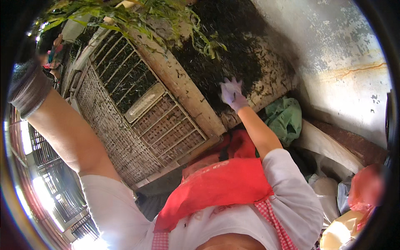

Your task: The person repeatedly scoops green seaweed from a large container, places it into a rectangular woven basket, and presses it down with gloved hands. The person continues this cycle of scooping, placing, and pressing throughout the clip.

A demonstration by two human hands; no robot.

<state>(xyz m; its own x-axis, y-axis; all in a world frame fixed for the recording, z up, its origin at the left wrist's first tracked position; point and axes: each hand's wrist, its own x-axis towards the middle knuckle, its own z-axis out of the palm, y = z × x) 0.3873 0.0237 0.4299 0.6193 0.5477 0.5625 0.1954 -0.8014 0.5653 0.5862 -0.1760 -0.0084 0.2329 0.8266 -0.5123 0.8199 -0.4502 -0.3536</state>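
My right hand point(232, 92), in a pale lavender glove, has its fingers spread at the near edge of a heap of dark, leafy plant bits point(215, 72). Nothing shows in its grip. The heap lies on a worn, pale slab point(275, 68) strewn with dark bits. My left arm stretches far out to the left, where a grey knitted cuff point(32, 89) covers the wrist. Of my left hand point(23, 75) only a dark, blurred part shows, and its fingers are hidden. Long green leaves point(175, 28), partly blurred, spread across the top.
A frame with slats point(172, 125) rests on a woven bamboo mat point(115, 131) left of the slab, with dark leafy bits behind its upper slats. To the right are a stained wall point(350, 53), a crumpled green bag point(284, 120) and several other bags. Another person point(53, 59) is at the far left.
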